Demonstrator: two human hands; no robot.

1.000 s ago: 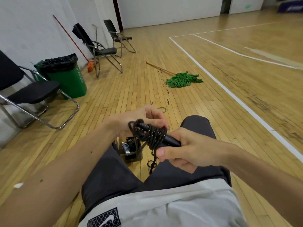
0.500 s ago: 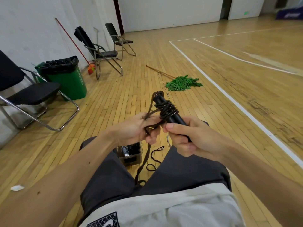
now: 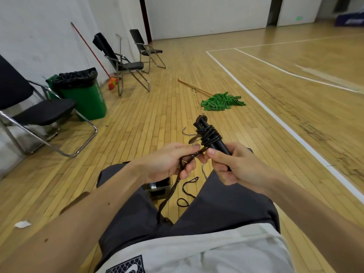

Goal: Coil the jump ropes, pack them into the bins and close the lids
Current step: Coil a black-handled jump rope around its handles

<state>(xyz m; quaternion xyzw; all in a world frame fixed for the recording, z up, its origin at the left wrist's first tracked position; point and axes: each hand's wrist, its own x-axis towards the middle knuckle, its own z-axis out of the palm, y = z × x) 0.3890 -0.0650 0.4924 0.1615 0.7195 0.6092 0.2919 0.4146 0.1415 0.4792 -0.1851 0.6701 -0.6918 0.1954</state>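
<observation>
Head view puts the jump rope handles [image 3: 213, 141] at centre, paired side by side and raised in front of the knees. Their long axis tilts up and away from the body, leaning a little left, with the free ends at the top and the lower ends buried in the right hand [image 3: 235, 167], whose fingers curl tight around them. Several turns of rope [image 3: 208, 134] are already bound around the upper half, just above the right thumb.

The left hand [image 3: 167, 164] is beside the grip on its left, almost touching the right thumb, and pinches the running strand between thumb and fingers. From that pinch the unwound tail drops straight down between the thighs toward the lap. Any further turn, by my reading, has to be carried by the left hand around the handles' upright axis while the right holds them steady; the slack below looks free to feed.

Directly beneath the hands, the bin [image 3: 157, 191] sits on the floor [image 3: 137, 125] between the legs, partly hidden by the left wrist and thigh; no lid is visible. A thin cord [image 3: 185, 196] lies looped beside it. Farther off are a green mop [image 3: 222, 100], a green trash can [image 3: 86, 99], a broom [image 3: 112, 83] and folding chairs [image 3: 126, 66], all well apart and obstructing nothing.
</observation>
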